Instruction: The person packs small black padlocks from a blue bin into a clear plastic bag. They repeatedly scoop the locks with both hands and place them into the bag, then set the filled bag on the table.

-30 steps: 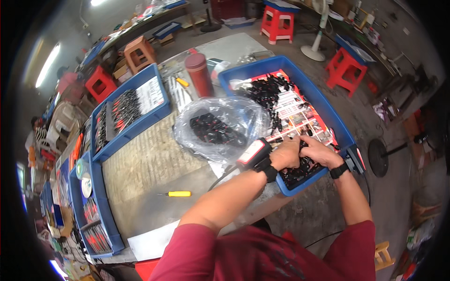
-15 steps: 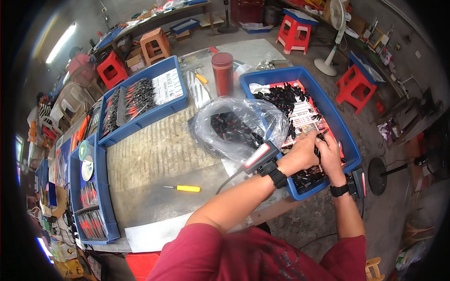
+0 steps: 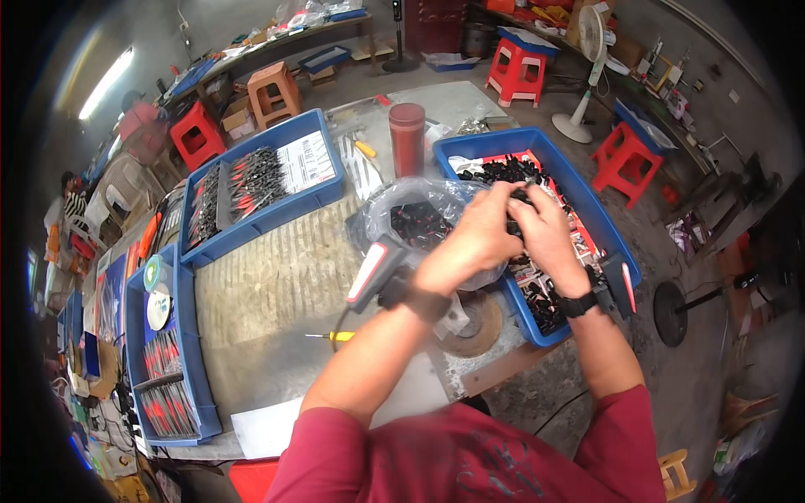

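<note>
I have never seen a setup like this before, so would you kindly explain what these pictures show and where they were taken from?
There is no machine here: a person works with two bare hands. Each picture comes from the left one of two wide fisheye cameras worn on that person's head, so straight edges bend near the rim.

The left hand and right hand come together near a blue tray and a clear plastic bag. Small black pieces show between the fingers; which hand holds them, I cannot tell. More dark pieces lie in the tray and bag.

Also on the worktable are a red lidded container, a yellow-handled tool and, toward the left, more blue trays.
</note>
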Demonstrator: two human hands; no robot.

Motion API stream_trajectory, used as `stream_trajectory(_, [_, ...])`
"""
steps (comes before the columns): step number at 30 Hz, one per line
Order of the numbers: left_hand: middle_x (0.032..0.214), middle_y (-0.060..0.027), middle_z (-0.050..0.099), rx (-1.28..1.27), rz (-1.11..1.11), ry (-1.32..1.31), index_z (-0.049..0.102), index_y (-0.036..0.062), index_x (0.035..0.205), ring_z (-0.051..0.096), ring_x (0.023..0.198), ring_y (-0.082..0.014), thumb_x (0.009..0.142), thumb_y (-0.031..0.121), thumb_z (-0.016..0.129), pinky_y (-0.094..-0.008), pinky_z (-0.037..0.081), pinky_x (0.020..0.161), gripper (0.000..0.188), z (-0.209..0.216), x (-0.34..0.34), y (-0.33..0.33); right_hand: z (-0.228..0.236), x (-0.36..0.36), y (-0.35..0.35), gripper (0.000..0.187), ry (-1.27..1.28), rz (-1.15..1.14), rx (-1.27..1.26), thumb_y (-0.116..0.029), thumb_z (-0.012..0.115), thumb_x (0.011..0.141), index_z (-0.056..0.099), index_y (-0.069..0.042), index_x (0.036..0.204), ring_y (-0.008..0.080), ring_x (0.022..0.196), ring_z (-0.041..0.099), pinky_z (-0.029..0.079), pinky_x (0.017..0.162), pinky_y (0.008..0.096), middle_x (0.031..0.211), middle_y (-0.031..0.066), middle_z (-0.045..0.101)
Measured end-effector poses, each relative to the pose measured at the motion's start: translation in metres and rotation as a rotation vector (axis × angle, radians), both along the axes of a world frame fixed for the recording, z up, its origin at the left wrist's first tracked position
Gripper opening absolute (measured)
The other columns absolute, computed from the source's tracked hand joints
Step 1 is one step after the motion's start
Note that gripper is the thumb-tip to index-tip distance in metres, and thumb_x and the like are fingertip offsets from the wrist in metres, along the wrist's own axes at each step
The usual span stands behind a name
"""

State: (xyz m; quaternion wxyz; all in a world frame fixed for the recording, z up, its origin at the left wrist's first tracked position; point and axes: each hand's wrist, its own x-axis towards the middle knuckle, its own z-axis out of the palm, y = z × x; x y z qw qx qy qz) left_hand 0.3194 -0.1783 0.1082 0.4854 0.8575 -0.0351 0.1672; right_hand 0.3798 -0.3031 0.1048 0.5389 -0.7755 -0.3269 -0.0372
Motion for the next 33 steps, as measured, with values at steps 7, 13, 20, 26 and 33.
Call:
stream_trajectory(7, [0.095, -0.0153, 0.062, 0.035, 0.067, 0.162, 0.047, 0.0018, 0.125, 0.061, 0.086, -0.0208, 0.062, 0.018, 0.074, -0.0323, 0.050, 0.072, 0.071, -0.011, -0.030, 0.068, -0.022, -0.017, 0.069, 0.027, 0.093, 0.093, 0.009, -0.022, 0.055, 0.081, 0.060, 0.002, 0.093, 0.0347, 0.081, 0.063, 0.048, 0.071, 0.0397, 0.085, 0.0219, 0.064])
stream_trajectory(13, [0.111, -0.0254, 0.051, 0.152, 0.192, 0.165, 0.049, 0.0016, 0.119, 0.051, 0.105, -0.0434, 0.065, -0.001, 0.062, -0.0432, 0.045, 0.088, 0.056, -0.030, -0.038, 0.087, -0.038, -0.013, 0.097, 0.033, 0.370, 0.205, -0.115, -0.021, 0.055, 0.081, 0.059, 0.002, 0.104, 0.0370, 0.095, 0.059, 0.046, 0.081, 0.0408, 0.103, 0.0231, 0.061])
stream_trajectory(20, [0.115, -0.0238, 0.050, 0.245, 0.197, 0.053, 0.052, -0.0002, 0.115, 0.050, 0.106, -0.0419, 0.068, -0.005, 0.059, -0.0429, 0.044, 0.089, 0.047, -0.035, -0.039, 0.086, -0.039, -0.009, 0.078, 0.035, -0.230, 0.165, -0.380, -0.016, 0.057, 0.083, 0.056, 0.001, 0.113, 0.0353, 0.098, 0.054, 0.043, 0.088, 0.0400, 0.105, 0.0201, 0.059])
stream_trajectory(26, [0.108, -0.0202, 0.059, 0.276, 0.222, -0.081, 0.058, -0.0025, 0.110, 0.056, 0.102, -0.0381, 0.072, -0.002, 0.058, -0.0389, 0.046, 0.087, 0.038, -0.032, -0.040, 0.084, -0.023, -0.009, 0.060, 0.031, -0.277, 0.273, -0.437, -0.012, 0.057, 0.084, 0.058, 0.000, 0.112, 0.0338, 0.100, 0.057, 0.045, 0.087, 0.0397, 0.106, 0.0185, 0.060])
stream_trajectory(33, [0.088, -0.0146, 0.060, 0.304, 0.456, -0.324, 0.061, 0.0002, 0.100, 0.058, 0.081, -0.0330, 0.075, 0.000, 0.060, -0.0388, 0.047, 0.075, 0.025, -0.029, -0.054, 0.095, -0.004, -0.005, 0.009, 0.019, -0.093, 0.224, -0.122, -0.010, 0.059, 0.087, 0.063, 0.002, 0.101, 0.0125, 0.078, 0.060, 0.047, 0.070, 0.0257, 0.087, 0.0087, 0.066])
